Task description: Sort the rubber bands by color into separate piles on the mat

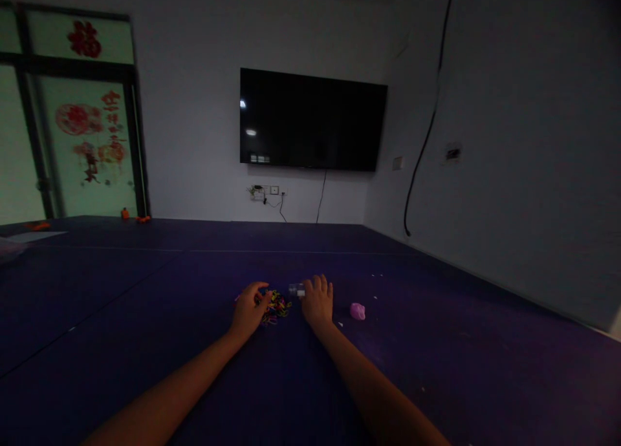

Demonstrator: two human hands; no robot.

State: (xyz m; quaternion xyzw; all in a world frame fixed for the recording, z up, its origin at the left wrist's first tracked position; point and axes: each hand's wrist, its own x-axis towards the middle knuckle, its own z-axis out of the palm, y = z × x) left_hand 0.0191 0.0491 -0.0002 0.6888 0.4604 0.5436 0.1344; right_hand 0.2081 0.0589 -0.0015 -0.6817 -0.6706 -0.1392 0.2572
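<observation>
A small pile of colourful bands point(278, 306) lies on the dark purple surface point(272, 375). At its left edge is my left hand point(251, 310), thumb and fingers curled at the bands; what they hold, if anything, is too small to name. My right hand point(317, 300) is closed on a small clear container point(295, 289) with a white label, which lies on its side just right of the pile, its left end pointing to the bands. A crumpled pink lump point(358, 311) sits to the right of my right hand.
Small white scraps point(375, 297) are scattered around the pink lump. Orange objects point(125, 213) stand at the far left near the glass door. A black screen point(313, 119) hangs on the far wall, and a dark cable point(427, 136) hangs at the right wall.
</observation>
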